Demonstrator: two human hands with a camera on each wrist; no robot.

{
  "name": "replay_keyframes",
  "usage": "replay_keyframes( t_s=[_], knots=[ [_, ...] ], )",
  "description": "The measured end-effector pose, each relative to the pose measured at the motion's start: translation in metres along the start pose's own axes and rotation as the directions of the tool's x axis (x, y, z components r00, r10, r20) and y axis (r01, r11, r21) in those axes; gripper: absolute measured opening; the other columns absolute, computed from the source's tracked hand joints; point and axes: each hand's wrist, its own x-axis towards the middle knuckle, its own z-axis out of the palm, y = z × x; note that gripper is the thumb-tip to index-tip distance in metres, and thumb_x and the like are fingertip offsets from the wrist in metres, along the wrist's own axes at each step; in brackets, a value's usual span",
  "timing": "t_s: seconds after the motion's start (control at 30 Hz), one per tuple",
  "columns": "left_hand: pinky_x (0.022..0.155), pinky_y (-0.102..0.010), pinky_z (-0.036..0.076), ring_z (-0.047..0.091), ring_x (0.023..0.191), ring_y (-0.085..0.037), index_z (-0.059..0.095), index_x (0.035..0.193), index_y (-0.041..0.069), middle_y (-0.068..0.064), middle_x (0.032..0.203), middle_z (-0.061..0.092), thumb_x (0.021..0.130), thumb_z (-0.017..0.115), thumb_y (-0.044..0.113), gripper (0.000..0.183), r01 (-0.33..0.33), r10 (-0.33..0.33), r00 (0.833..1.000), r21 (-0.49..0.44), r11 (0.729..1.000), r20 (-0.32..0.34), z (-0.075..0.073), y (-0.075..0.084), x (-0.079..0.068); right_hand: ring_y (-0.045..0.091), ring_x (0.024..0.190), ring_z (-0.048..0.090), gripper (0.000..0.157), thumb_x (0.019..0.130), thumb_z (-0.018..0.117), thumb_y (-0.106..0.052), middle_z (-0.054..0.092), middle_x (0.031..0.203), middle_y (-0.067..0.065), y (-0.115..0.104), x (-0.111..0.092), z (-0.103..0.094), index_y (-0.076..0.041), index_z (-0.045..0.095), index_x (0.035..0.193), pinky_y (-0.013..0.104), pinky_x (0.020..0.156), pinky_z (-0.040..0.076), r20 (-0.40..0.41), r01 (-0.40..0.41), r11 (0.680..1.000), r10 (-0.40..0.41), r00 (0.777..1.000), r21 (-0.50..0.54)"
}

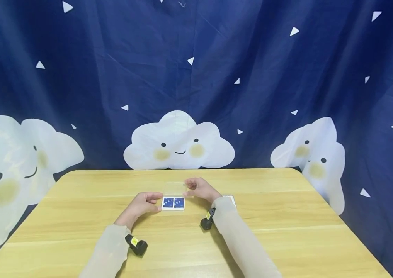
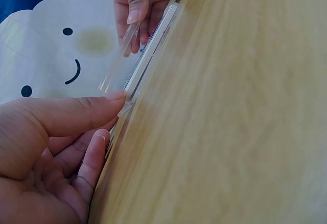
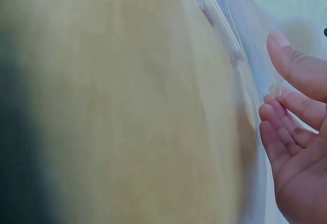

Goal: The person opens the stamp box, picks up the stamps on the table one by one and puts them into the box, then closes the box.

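A small clear plastic case lies on the table with two blue printed squares side by side in its white base. Its transparent lid stands raised along the far side. My left hand holds the left end of the case, thumb on its corner in the left wrist view. At the lid's right edge, my right hand pinches the clear plastic between thumb and fingers. The case shows nearly edge-on in both wrist views.
Partly hidden behind the right wrist lies a white-edged flat object. The wooden table reaches back to a dark blue curtain with cloud faces. A black camera sits on each wrist.
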Motion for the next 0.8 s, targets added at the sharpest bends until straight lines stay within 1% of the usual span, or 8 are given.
replay_keyframes(
  t_s=[0.2, 0.37, 0.5, 0.63, 0.73, 0.8],
  knots=[
    [0.083, -0.029, 0.044, 0.053, 0.098, -0.023, 0.063, 0.118, 0.0, -0.013, 0.119, 0.063, 0.068, 0.076, -0.004, 0.052, -0.004, 0.004, 1.0, 0.003, 1.0, 0.004, 0.0, 0.004, 0.001, 0.028, 0.111, 0.054, 0.054, 0.077, 0.075, -0.009, 0.06, 0.121, 0.016, -0.001, -0.005, -0.001, 0.003, 0.055, 0.127, 0.041, 0.1, 0.041, -0.008, -0.003, 1.0, 0.003, 1.0, 0.028],
    [0.083, -0.029, 0.045, 0.053, 0.098, -0.023, 0.062, 0.119, -0.001, -0.013, 0.12, 0.063, 0.069, 0.076, -0.002, 0.052, -0.009, 0.009, 1.0, 0.011, 1.0, 0.014, -0.001, 0.003, 0.003, 0.031, 0.117, 0.052, 0.057, 0.077, 0.075, -0.01, 0.057, 0.127, 0.016, -0.003, -0.011, 0.0, 0.001, 0.053, 0.129, 0.044, 0.104, 0.037, 0.008, -0.019, 0.996, 0.019, 1.0, 0.083],
    [0.086, -0.032, 0.045, 0.053, 0.1, -0.023, 0.061, 0.12, -0.001, -0.013, 0.122, 0.062, 0.069, 0.075, -0.002, 0.053, -0.007, 0.007, 1.0, 0.015, 1.0, 0.02, -0.001, 0.001, 0.005, 0.031, 0.121, 0.05, 0.058, 0.078, 0.075, -0.013, 0.055, 0.13, 0.015, -0.004, -0.017, 0.001, -0.001, 0.053, 0.13, 0.043, 0.106, 0.035, 0.023, -0.031, 0.995, 0.029, 0.999, 0.097],
    [0.09, -0.036, 0.044, 0.052, 0.102, -0.023, 0.059, 0.123, -0.001, -0.014, 0.125, 0.06, 0.07, 0.075, -0.002, 0.055, 0.0, 0.0, 1.0, 0.015, 1.0, 0.029, -0.002, -0.001, 0.005, 0.03, 0.12, 0.051, 0.057, 0.078, 0.075, -0.012, 0.056, 0.129, 0.015, -0.004, -0.022, 0.002, 0.0, 0.053, 0.13, 0.043, 0.105, 0.036, 0.031, -0.021, 0.995, 0.018, 0.999, 0.098],
    [0.089, -0.035, 0.044, 0.052, 0.101, -0.023, 0.058, 0.124, -0.001, -0.015, 0.126, 0.06, 0.07, 0.075, -0.001, 0.057, 0.002, -0.002, 1.0, 0.012, 1.0, 0.03, -0.002, -0.003, 0.004, 0.031, 0.119, 0.051, 0.056, 0.078, 0.075, -0.01, 0.057, 0.128, 0.016, -0.005, -0.025, 0.003, 0.0, 0.054, 0.129, 0.043, 0.105, 0.036, 0.033, -0.013, 0.995, 0.01, 0.999, 0.102],
    [0.087, -0.033, 0.043, 0.052, 0.1, -0.023, 0.058, 0.124, -0.001, -0.014, 0.126, 0.06, 0.07, 0.076, -0.001, 0.057, 0.001, -0.001, 1.0, 0.004, 1.0, 0.028, -0.002, -0.004, 0.005, 0.03, 0.119, 0.051, 0.056, 0.078, 0.075, -0.01, 0.057, 0.128, 0.015, -0.006, -0.028, 0.004, 0.0, 0.054, 0.128, 0.044, 0.105, 0.036, 0.03, -0.022, 0.994, 0.019, 0.999, 0.107]
  ],
)
